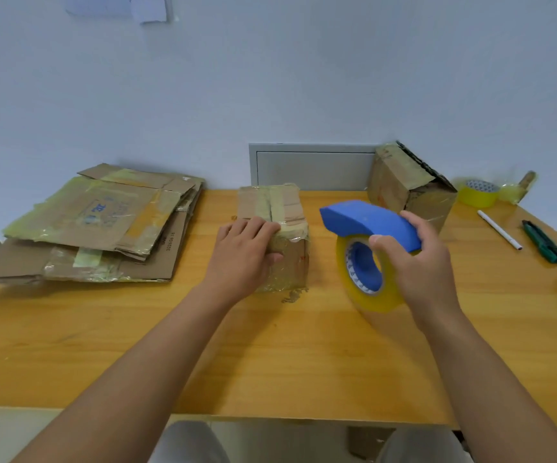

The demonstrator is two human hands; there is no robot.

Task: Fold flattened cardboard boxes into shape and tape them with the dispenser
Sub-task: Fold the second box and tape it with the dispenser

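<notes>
A small folded cardboard box (279, 208), its top seam covered in yellowish tape, stands on the wooden table (270, 355) at the centre. My left hand (242, 253) rests on its near left top corner, fingers laid over the taped edge. Just right of the box, my right hand (419, 262) grips a blue tape dispenser (369, 222) loaded with a yellow tape roll (375, 297), held a little above the table. A stack of flattened cardboard boxes (93, 225) lies at the left.
A second folded, taped box (407, 187) stands at the back right against the wall. Beyond it sit a spare yellow tape roll (479, 193), a white pen (499, 229) and a green utility knife (542, 242). A grey wall panel (314, 165) is behind the table.
</notes>
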